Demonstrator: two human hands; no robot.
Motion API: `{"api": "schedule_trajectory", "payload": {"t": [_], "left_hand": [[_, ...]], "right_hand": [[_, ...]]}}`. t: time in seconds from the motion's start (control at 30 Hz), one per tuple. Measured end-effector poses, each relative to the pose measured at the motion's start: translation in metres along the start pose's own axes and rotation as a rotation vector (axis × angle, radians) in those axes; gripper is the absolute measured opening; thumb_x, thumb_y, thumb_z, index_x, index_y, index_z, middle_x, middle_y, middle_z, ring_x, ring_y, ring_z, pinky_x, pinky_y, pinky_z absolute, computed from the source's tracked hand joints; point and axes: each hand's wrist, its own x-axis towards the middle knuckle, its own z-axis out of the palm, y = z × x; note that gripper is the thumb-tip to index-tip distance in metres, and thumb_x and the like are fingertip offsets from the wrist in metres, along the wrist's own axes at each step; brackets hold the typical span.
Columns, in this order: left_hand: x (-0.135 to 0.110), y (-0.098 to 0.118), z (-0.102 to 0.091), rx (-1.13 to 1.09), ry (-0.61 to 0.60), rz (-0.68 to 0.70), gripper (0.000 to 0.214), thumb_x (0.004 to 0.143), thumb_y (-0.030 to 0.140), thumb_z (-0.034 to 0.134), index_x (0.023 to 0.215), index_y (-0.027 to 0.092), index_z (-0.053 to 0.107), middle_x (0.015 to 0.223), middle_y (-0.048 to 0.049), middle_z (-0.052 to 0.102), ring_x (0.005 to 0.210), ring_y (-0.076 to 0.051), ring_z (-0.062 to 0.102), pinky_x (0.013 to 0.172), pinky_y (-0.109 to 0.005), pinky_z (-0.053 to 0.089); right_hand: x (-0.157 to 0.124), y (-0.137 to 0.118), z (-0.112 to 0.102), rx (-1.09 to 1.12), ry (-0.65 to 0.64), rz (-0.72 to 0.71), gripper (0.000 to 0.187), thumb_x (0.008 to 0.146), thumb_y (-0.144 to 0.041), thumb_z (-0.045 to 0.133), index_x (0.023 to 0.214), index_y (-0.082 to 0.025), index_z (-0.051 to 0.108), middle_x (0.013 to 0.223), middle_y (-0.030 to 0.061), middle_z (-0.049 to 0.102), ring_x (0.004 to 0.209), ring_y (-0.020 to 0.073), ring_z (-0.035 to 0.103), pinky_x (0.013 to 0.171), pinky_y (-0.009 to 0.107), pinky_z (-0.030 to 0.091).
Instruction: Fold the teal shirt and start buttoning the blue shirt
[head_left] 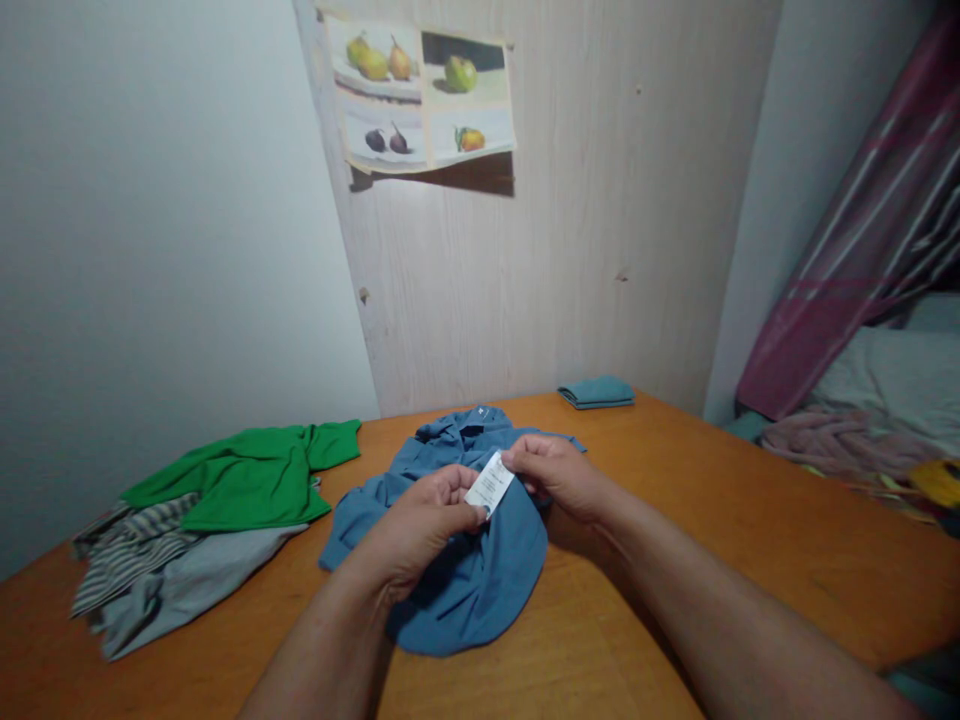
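Observation:
A blue collared shirt (480, 610) lies loosely spread on the table, its collar end toward the wall. Above it, a white care label (489, 484) with small print is stretched between my two hands. My left hand (431, 520) pinches the label's lower left end between thumb and fingers. At the upper right end, my right hand (551, 470) pinches it the same way. The print is too small to read. Part of the shirt is hidden behind my hands and forearms.
On the left of the wooden table (615, 640), a green shirt (255, 475) lies over striped cloth (135, 560) and a grey garment (195, 585). A folded teal cloth (598, 392) sits at the back edge. A pink curtain (832, 270) hangs at the right.

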Motion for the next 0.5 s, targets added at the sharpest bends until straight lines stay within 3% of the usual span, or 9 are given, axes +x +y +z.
{"api": "schedule_trajectory", "payload": {"t": [0.5], "left_hand": [[-0.0012,0.0008,0.0008,0.002,-0.004,0.002,0.018,0.069,0.012,0.068,0.085,0.019,0.065,0.079,-0.0009,0.061,0.068,-0.013,0.052,0.064,-0.023,0.037]], "right_hand": [[-0.0019,-0.0050,0.0021,-0.005,0.002,-0.002,0.037,0.076,-0.052,0.070,0.067,-0.020,0.053,0.055,-0.0051,0.045,0.049,0.0089,0.035,0.048,0.025,0.022]]}}
